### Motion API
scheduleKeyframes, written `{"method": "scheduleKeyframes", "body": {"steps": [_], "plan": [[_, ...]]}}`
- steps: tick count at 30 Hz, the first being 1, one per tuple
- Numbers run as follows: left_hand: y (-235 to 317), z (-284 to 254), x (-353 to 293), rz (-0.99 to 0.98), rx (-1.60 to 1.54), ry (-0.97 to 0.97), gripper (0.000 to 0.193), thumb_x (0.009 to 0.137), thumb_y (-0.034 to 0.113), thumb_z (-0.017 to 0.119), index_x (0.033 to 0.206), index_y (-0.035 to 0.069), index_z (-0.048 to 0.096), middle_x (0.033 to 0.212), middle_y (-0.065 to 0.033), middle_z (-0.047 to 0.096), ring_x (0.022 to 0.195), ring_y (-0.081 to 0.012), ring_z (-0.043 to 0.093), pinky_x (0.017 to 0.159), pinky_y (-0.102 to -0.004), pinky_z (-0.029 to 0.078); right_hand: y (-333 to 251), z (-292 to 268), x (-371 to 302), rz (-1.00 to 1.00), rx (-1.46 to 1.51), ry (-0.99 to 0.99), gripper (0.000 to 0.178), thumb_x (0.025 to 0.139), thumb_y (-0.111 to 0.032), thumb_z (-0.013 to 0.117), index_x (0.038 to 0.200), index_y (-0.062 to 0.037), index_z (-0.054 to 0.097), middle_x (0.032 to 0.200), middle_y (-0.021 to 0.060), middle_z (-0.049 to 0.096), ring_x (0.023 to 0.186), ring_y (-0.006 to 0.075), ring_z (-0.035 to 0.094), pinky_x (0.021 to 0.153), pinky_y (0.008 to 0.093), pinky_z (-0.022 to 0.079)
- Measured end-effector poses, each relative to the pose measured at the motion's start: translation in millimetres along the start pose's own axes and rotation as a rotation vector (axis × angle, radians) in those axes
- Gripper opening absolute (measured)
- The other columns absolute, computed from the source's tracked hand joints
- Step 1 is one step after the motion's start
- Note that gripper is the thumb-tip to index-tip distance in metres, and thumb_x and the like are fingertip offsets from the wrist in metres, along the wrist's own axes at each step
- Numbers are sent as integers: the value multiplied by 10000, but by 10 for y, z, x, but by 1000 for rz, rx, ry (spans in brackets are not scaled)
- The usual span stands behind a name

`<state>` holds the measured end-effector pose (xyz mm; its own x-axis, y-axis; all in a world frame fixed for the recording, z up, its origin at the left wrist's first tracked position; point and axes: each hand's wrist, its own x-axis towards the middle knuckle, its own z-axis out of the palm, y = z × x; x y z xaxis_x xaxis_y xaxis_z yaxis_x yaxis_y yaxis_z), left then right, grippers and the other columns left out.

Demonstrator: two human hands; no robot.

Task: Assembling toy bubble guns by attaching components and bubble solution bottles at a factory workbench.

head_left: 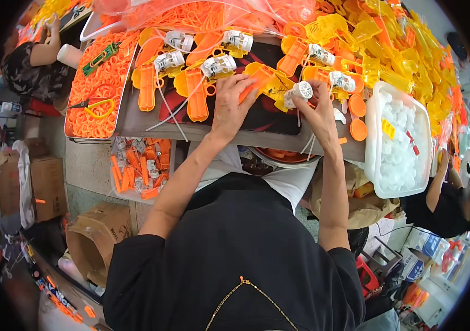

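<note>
My left hand (231,105) is closed on the orange handle part of a yellow-and-orange plastic shell half (272,87), which lies open side up on the dark mat (270,122). My right hand (320,113) pinches a white cylindrical unit (299,94) with a round, slotted end, just over the shell's right end. Thin wires show between unit and shell. Beyond my left hand, several similar shell halves hold white units (218,65) trailing thin pale tubes. Two more filled shells, one with a white unit (342,81), lie past my right hand.
A tray of small orange rings (94,83) stands left, with yellow-handled scissors (100,107) and a green tool (101,58) on top. At right, a white bin (375,165) holds translucent pieces. Yellow shells (411,60) heap up behind. Two other people work at either side.
</note>
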<state>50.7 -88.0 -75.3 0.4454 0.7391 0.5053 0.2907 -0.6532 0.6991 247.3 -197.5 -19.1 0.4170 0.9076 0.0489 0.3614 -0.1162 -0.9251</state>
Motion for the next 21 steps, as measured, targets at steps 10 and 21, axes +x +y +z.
{"method": "scheduleKeyframes", "body": {"steps": [10,21], "plan": [[34,81,-18,78,176,16,248,882,118,753,1118,43,732,1181,-97,651,1081,-309,541,964,-396,453,-3,-50,-26,47,47,-75,453,949,-144,708,1325,-12,494,1228,143,642,1101,195,659,944,322,529],[232,-158,-282,40,296,40,284,834,48,751,1115,23,726,1141,-120,640,1060,-327,545,944,-416,467,-164,-293,67,-364,-430,-355,418,861,-14,694,1266,-66,604,1276,129,564,1141,318,619,963,374,516]]}}
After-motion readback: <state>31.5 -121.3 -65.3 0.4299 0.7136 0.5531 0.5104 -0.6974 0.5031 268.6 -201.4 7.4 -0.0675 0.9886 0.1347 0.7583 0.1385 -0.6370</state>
